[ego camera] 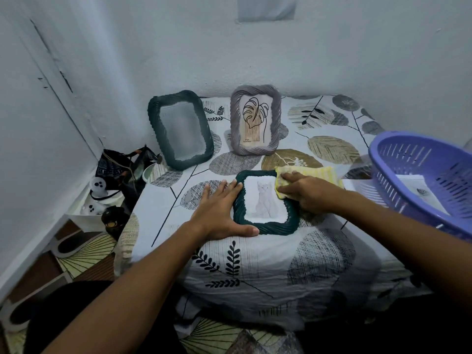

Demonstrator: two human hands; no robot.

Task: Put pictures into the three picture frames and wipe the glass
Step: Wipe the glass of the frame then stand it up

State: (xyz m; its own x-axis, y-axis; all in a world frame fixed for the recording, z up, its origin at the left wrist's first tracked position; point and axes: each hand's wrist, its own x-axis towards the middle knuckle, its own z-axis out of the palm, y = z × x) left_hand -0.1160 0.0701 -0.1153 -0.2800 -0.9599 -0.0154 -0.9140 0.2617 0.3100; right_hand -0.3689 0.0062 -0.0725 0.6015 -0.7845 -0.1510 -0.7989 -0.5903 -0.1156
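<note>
On the leaf-patterned cloth [255, 267] at the middle of the table, a dark green frame [265, 227] lies flat with a cat picture [265, 200] already behind its glass. 1 step is in hand: wiping. The right hand [306, 192] presses a yellow cloth [314, 173] on the frame's upper right corner, fingers curled down onto it, while the left hand [219, 210] lies flat with fingers straight and spread, thumb against the lower left corner, bracing the frame. Behind, a grey frame [255, 120] stands upright holding a leaf drawing, and a second dark green frame [180, 130] leans at the back left, seemingly without a picture. A purple basket [429, 180] with paper inside sits to the right. Next, I judge, the cloth must sweep across the whole pane, then the unfilled frame needs 1 picture.
</note>
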